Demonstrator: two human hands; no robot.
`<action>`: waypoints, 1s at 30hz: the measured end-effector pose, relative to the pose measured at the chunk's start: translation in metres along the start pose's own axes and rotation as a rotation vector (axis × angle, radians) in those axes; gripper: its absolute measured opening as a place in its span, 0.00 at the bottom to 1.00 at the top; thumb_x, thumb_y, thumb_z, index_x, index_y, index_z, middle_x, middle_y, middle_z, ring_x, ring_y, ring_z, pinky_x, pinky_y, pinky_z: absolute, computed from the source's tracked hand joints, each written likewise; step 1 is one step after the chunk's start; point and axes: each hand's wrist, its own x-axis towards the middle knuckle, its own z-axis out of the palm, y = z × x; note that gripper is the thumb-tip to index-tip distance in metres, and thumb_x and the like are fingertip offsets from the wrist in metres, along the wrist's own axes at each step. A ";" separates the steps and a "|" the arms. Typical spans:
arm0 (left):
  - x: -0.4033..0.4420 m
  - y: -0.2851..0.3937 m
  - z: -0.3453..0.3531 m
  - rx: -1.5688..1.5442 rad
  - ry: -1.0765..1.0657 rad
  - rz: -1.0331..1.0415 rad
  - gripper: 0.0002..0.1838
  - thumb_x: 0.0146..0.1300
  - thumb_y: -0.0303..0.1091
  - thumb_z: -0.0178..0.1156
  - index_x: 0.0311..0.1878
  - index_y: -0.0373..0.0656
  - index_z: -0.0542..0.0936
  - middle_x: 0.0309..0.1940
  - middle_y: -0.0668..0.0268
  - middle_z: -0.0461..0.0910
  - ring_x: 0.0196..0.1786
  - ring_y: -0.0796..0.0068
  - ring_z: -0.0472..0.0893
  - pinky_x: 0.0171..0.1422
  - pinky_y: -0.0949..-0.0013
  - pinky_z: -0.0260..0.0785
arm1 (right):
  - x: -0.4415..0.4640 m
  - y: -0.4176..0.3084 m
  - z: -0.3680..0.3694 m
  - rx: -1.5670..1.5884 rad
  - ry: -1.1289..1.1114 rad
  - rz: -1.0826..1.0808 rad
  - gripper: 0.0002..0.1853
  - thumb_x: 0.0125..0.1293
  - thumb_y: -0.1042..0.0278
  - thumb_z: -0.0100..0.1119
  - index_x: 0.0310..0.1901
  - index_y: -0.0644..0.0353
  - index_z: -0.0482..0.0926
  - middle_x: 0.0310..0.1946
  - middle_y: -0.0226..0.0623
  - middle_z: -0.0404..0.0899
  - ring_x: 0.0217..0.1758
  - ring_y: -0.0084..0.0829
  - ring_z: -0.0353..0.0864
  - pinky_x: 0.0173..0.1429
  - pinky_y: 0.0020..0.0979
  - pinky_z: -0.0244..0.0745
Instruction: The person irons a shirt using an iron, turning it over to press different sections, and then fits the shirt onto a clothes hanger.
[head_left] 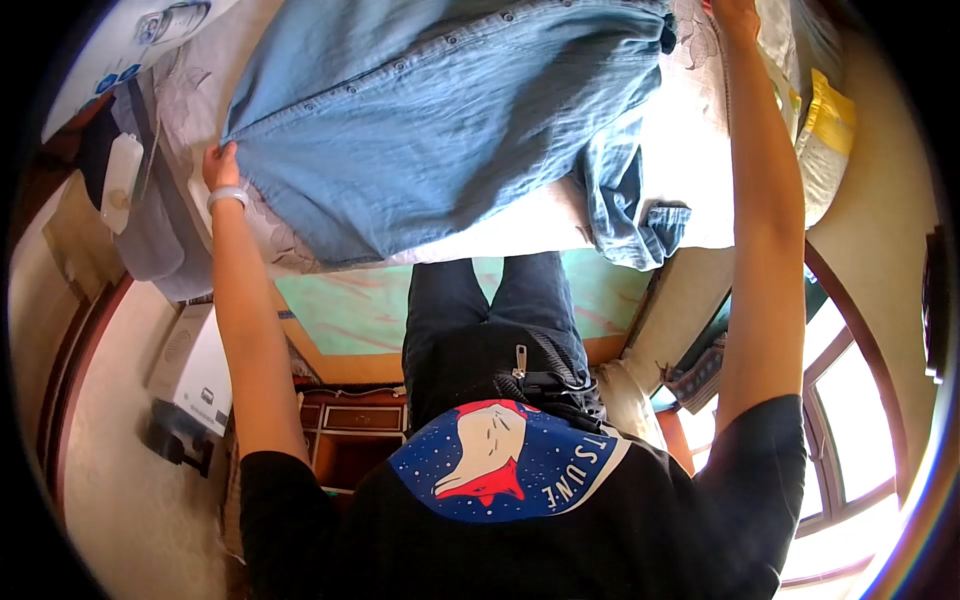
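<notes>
A blue denim button-up shirt [430, 130] lies spread over the pale patterned bedding, its row of buttons running diagonally up to the right. One sleeve [620, 195] hangs folded at the bed's near edge, its cuff turned to the right. My left hand [222, 165], with a pale bangle at the wrist, pinches the shirt's left corner at the hem. My right hand [736, 18] reaches past the shirt's right side to the top edge of the view. Its fingers are cut off there, so what they touch is hidden.
The bed's patterned cover [690, 120] lies beneath the shirt. A yellow and white package [825, 140] is at the right, and a grey cloth [165, 240] hangs at the left. A white box-like device [195, 365] stands lower left, with a window [855, 420] lower right.
</notes>
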 end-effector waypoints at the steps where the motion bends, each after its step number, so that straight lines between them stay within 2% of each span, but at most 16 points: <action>1: -0.003 0.006 0.002 -0.050 -0.004 -0.044 0.21 0.54 0.40 0.66 0.48 0.40 0.75 0.41 0.66 0.76 0.38 0.73 0.73 0.37 0.68 0.66 | -0.006 0.018 -0.004 -0.082 0.080 -0.086 0.17 0.61 0.60 0.52 0.50 0.58 0.74 0.42 0.47 0.80 0.38 0.42 0.81 0.44 0.39 0.74; 3: -0.018 0.024 -0.002 -0.144 -0.004 -0.136 0.21 0.56 0.38 0.65 0.50 0.41 0.74 0.43 0.66 0.75 0.40 0.73 0.72 0.38 0.68 0.66 | -0.025 0.048 -0.005 -0.238 0.233 -0.259 0.18 0.59 0.53 0.57 0.48 0.51 0.78 0.49 0.40 0.78 0.55 0.44 0.75 0.60 0.38 0.66; 5: -0.025 0.027 -0.010 -0.341 -0.015 -0.245 0.20 0.57 0.36 0.64 0.52 0.41 0.73 0.46 0.65 0.75 0.43 0.71 0.73 0.41 0.67 0.67 | -0.102 0.036 -0.016 -0.218 0.104 -0.197 0.23 0.60 0.52 0.58 0.48 0.62 0.72 0.43 0.48 0.80 0.48 0.42 0.80 0.50 0.42 0.73; 7: -0.031 0.027 -0.015 -0.543 -0.016 -0.312 0.21 0.59 0.34 0.63 0.54 0.40 0.71 0.48 0.63 0.74 0.46 0.70 0.74 0.43 0.66 0.68 | -0.166 0.055 -0.013 -0.220 -0.132 -0.002 0.27 0.61 0.51 0.61 0.54 0.60 0.68 0.45 0.46 0.79 0.48 0.40 0.80 0.53 0.39 0.72; 8: -0.035 0.023 -0.015 -0.642 -0.012 -0.326 0.21 0.59 0.33 0.62 0.54 0.40 0.71 0.49 0.62 0.74 0.48 0.69 0.74 0.44 0.66 0.69 | -0.190 0.090 0.003 -0.017 -0.247 0.109 0.30 0.59 0.48 0.63 0.55 0.60 0.68 0.44 0.46 0.79 0.47 0.40 0.81 0.51 0.38 0.73; 10: -0.034 0.004 -0.013 -0.725 0.014 -0.319 0.21 0.59 0.32 0.63 0.54 0.37 0.69 0.51 0.57 0.74 0.49 0.64 0.76 0.46 0.63 0.71 | -0.250 0.086 0.004 0.073 -0.371 0.075 0.27 0.58 0.50 0.64 0.51 0.63 0.72 0.40 0.45 0.80 0.40 0.37 0.81 0.46 0.33 0.74; 12: -0.039 0.013 -0.014 -0.612 0.081 -0.347 0.21 0.59 0.32 0.63 0.53 0.35 0.70 0.51 0.56 0.74 0.49 0.62 0.76 0.47 0.62 0.71 | -0.281 0.070 -0.006 -0.088 -0.498 0.118 0.17 0.60 0.60 0.60 0.44 0.64 0.72 0.28 0.50 0.77 0.29 0.43 0.78 0.36 0.38 0.72; 13: -0.041 0.016 -0.016 -0.557 0.117 -0.359 0.21 0.58 0.32 0.64 0.53 0.34 0.70 0.52 0.55 0.74 0.48 0.61 0.76 0.48 0.62 0.71 | -0.297 0.064 -0.012 0.009 -0.295 0.058 0.14 0.60 0.63 0.57 0.42 0.63 0.72 0.24 0.50 0.75 0.27 0.46 0.77 0.33 0.41 0.70; 16: -0.036 0.028 -0.022 -0.182 0.146 -0.337 0.21 0.56 0.31 0.64 0.52 0.35 0.72 0.51 0.55 0.74 0.47 0.58 0.76 0.49 0.60 0.71 | -0.335 0.076 -0.028 -0.072 -0.177 0.210 0.12 0.60 0.65 0.56 0.42 0.62 0.72 0.23 0.48 0.76 0.27 0.47 0.78 0.33 0.42 0.70; 19: -0.019 0.018 -0.003 0.410 0.319 0.174 0.22 0.53 0.31 0.65 0.52 0.36 0.74 0.50 0.54 0.74 0.49 0.56 0.75 0.53 0.59 0.69 | -0.373 0.090 -0.032 -0.058 -0.320 0.236 0.17 0.58 0.61 0.60 0.47 0.59 0.73 0.25 0.44 0.78 0.28 0.44 0.80 0.37 0.41 0.73; 20: -0.064 0.094 0.011 0.617 0.430 0.282 0.18 0.52 0.32 0.63 0.46 0.37 0.76 0.47 0.52 0.76 0.51 0.52 0.74 0.55 0.54 0.66 | -0.370 0.087 -0.034 -0.008 -0.292 0.281 0.19 0.58 0.60 0.60 0.47 0.60 0.72 0.28 0.45 0.79 0.30 0.44 0.80 0.39 0.40 0.74; 22: -0.077 0.143 0.043 0.468 0.350 0.672 0.18 0.54 0.34 0.62 0.48 0.39 0.75 0.47 0.53 0.76 0.52 0.52 0.73 0.57 0.55 0.64 | -0.358 0.093 -0.029 0.101 -0.184 0.207 0.24 0.58 0.57 0.63 0.50 0.65 0.72 0.41 0.51 0.78 0.41 0.43 0.80 0.46 0.39 0.74; 25: -0.144 0.254 0.118 -0.112 -0.183 0.659 0.18 0.57 0.37 0.64 0.48 0.41 0.76 0.47 0.59 0.77 0.52 0.63 0.76 0.56 0.62 0.68 | -0.311 0.068 -0.021 0.361 -0.081 0.332 0.33 0.58 0.52 0.66 0.59 0.65 0.68 0.51 0.54 0.74 0.53 0.44 0.76 0.54 0.39 0.72; 26: -0.168 0.288 0.138 -0.058 -0.339 0.702 0.18 0.58 0.39 0.64 0.48 0.41 0.77 0.47 0.60 0.78 0.51 0.65 0.77 0.56 0.64 0.69 | -0.295 0.069 -0.013 0.352 -0.119 0.386 0.31 0.57 0.54 0.66 0.58 0.63 0.70 0.52 0.53 0.75 0.54 0.43 0.76 0.55 0.38 0.71; 27: -0.190 0.318 0.163 -0.128 -0.509 0.733 0.19 0.58 0.43 0.64 0.47 0.41 0.79 0.46 0.59 0.80 0.51 0.65 0.78 0.56 0.65 0.69 | -0.287 0.068 -0.002 0.285 -0.095 0.340 0.24 0.57 0.61 0.64 0.55 0.61 0.74 0.49 0.50 0.77 0.53 0.44 0.76 0.55 0.38 0.72; 30: -0.246 0.395 0.221 -0.112 -0.927 0.621 0.28 0.59 0.58 0.60 0.42 0.38 0.80 0.39 0.58 0.83 0.47 0.65 0.80 0.52 0.66 0.70 | -0.288 0.026 -0.011 0.125 0.011 -0.183 0.18 0.54 0.72 0.57 0.49 0.57 0.79 0.42 0.42 0.78 0.46 0.41 0.78 0.50 0.37 0.74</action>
